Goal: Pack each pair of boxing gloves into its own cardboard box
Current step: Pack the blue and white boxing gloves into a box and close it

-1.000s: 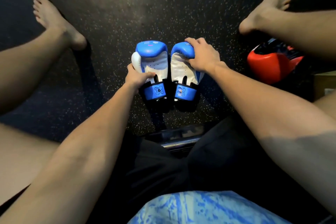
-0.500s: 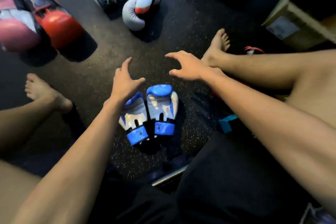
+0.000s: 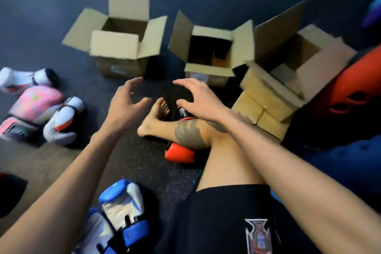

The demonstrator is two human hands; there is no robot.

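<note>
- Three open cardboard boxes point(image 3: 121, 47) have come into view, standing just beyond both grips with their flaps up. The middle box point(image 3: 212, 51) is straight ahead of the right grip.
- The blue-and-white glove pair point(image 3: 117, 210), held by both grips a second ago, now lies on the floor well behind the left grip, beside the lap and still unpacked.
- The left grip point(image 3: 125, 107) and right grip point(image 3: 198, 99) are empty, with fingers spread, and have swung forward. They are probably fetching a box for that pair.
</note>
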